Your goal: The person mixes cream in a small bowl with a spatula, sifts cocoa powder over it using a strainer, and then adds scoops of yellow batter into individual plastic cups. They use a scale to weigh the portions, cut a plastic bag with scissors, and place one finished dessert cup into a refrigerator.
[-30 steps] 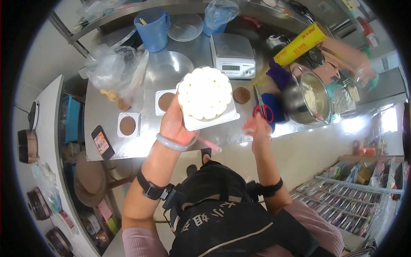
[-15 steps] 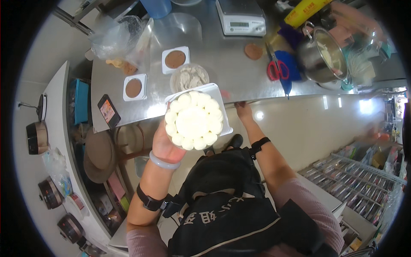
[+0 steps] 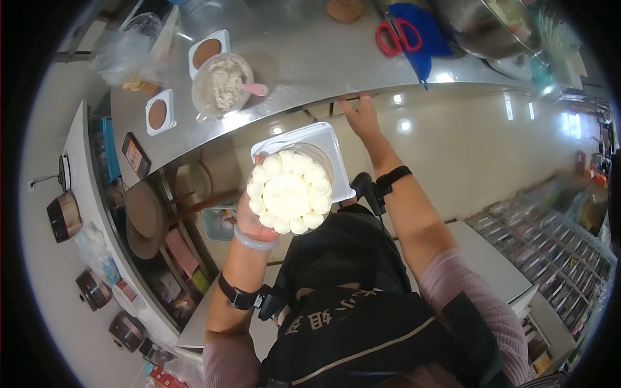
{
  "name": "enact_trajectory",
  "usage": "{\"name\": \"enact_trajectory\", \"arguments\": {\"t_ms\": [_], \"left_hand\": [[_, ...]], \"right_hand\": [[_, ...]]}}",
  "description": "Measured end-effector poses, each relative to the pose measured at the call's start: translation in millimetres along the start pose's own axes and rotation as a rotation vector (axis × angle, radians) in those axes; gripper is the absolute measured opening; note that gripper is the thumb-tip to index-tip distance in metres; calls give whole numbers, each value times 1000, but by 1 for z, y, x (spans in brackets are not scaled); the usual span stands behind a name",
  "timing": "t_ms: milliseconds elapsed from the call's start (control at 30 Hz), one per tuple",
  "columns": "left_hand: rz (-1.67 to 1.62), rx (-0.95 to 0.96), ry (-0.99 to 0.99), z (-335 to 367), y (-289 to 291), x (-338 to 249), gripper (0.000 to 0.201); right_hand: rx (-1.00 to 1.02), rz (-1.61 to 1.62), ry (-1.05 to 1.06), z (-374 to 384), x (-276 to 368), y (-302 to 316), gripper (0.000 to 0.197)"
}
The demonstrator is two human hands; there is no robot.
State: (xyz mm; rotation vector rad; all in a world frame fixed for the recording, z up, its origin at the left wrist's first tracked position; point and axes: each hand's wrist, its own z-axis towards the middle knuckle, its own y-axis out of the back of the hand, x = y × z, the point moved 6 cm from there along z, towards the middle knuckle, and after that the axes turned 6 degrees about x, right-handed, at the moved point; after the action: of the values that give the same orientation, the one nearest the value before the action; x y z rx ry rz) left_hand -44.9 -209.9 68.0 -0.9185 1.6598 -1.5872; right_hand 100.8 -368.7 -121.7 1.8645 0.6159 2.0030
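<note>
My left hand holds up a round cream-topped cake, ringed with piped white cream balls around a smooth pale middle. A clear rim shows along its far side. Under it sticks out a white square plastic tray or lid; my fingers below are mostly hidden. Over at the table's near edge, my right hand reaches to the edge with its fingers curled there. What those fingertips grip is too small to make out. Beyond the cake stands a clear bowl of greyish cream with a pink-handled spatula in it.
On the steel table lie two white trays with brown cake discs, a loose brown disc, red scissors, a blue piping bag and a phone. A steel mixing bowl stands far right.
The view has shifted, so the table things sit higher and farther left. The cake no longer overlaps the table edge, and its tray shows more. My right hand stays at the edge.
</note>
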Motion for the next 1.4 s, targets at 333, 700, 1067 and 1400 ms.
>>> {"name": "enact_trajectory", "arguments": {"t_ms": [333,700,1067,1400], "left_hand": [[-44,-242,13,58,92,63,49],[1997,-127,283,148,287,101,49],[518,-403,153,224,407,126,48],[697,-346,115,268,454,68,56]], "right_hand": [[212,-227,-522,-240,-56,132,45],[-2,-435,-1004,-379,-155,284,66],[-156,935,-774,-158,-242,156,38],[-229,1088,-620,-66,-294,36,32]]}}
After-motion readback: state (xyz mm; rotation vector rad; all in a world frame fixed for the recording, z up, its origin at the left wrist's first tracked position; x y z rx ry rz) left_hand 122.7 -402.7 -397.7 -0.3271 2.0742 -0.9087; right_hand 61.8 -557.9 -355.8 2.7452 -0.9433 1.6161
